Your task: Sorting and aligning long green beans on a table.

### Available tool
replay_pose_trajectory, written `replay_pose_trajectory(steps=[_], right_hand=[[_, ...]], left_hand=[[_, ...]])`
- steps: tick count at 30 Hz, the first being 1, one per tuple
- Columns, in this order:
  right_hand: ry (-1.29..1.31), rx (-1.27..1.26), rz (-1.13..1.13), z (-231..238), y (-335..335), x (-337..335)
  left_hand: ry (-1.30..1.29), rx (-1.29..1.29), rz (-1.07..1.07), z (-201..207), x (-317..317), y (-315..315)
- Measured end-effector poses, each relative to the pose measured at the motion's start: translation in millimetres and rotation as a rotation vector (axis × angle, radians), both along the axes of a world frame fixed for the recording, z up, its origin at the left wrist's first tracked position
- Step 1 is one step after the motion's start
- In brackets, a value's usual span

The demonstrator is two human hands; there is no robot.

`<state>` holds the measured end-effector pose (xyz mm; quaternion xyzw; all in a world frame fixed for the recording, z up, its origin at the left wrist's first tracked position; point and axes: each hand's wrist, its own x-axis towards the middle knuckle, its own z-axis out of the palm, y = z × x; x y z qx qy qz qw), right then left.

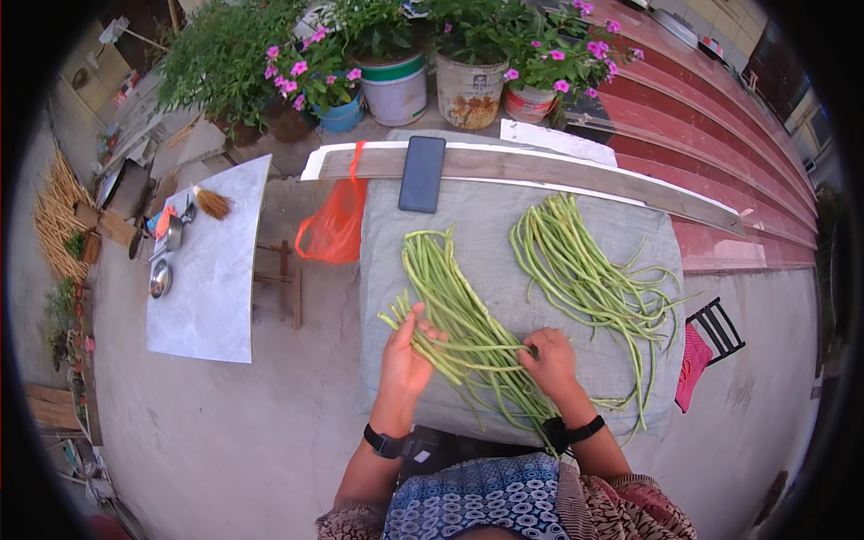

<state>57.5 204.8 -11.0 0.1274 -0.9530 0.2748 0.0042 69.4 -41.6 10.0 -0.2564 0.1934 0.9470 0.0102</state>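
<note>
Two heaps of long green beans lie on a grey cloth-covered table [486,202]. Over the nearer pile of long beans [459,297], my left hand [409,355] is closed round the ends of several beans, which stick out past its fingers to the upper left. Those beans stretch across to my right hand [549,360], whose fingers pinch a bean at the pile's right side. The second pile of long beans [576,261] spreads at the far right, its tips trailing toward the table's near right edge. Neither hand touches it.
A dark phone [422,175] lies across a wooden plank [558,171] at the far edge. An orange plastic bag [335,225] hangs from the plank. Left stands a pale table [211,279] with a metal bowl [161,278] and a brush [213,203]. Flower pots [470,90] line the back; red steps [711,153] rise right.
</note>
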Motion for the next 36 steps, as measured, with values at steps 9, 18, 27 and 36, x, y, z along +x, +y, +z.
replay_pose_trajectory(steps=[9,18,27,36], right_hand=[[0.053,-0.278,0.042,42,0,16],[-0.351,-0.656,0.122,72,5,24],[-0.095,0.095,0.171,24,47,55],[0.005,-0.011,0.082,19,75,71]], left_hand=[[0.084,0.177,0.007,-9,2,-12],[0.244,0.442,0.081,-31,25,-9],[0.234,0.161,0.186,-15,62,15],[0.113,0.160,0.324,-14,91,26]])
